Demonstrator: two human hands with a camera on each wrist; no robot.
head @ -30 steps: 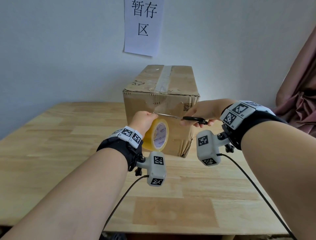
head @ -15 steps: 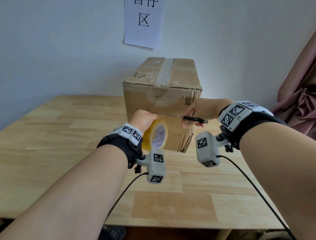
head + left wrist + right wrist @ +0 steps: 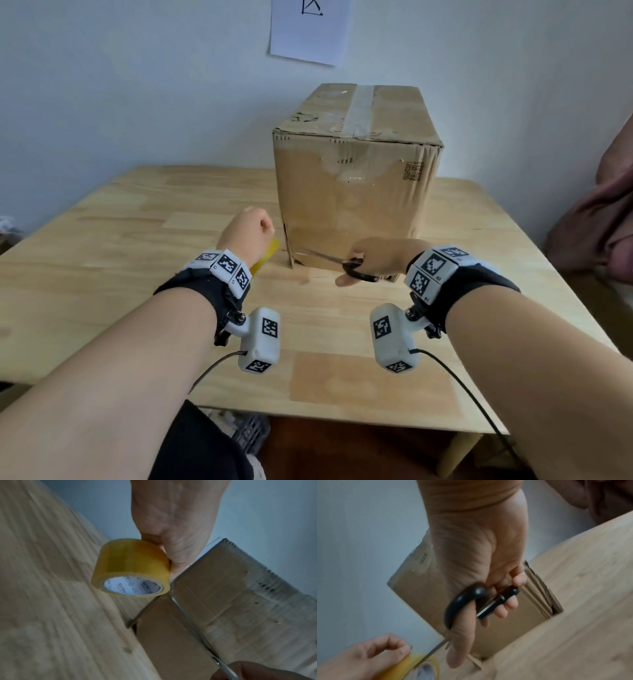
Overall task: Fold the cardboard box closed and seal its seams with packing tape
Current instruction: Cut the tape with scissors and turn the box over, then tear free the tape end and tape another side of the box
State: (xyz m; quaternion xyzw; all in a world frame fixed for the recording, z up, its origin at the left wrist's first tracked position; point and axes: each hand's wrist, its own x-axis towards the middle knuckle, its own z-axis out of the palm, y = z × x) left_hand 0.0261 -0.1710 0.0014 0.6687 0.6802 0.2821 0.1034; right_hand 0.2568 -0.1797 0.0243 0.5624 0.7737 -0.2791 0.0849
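Observation:
A closed cardboard box stands upright on the wooden table, with clear tape along its top seam. My left hand grips a yellow tape roll low beside the box's front left corner. My right hand holds black-handled scissors in front of the box's lower face, thumb through one loop. The blades point left toward the roll, their tips close to it. The roll is mostly hidden behind my left hand in the head view.
A white paper sign hangs on the wall behind the box. Pinkish fabric lies off the table's right edge. Bare wood spreads between my arms and the front edge. Cables trail from both wrist cameras.
Both hands have dropped from mid-height on the box's front face down to near the table, the roll and scissors going with them. The head view has tilted downward.

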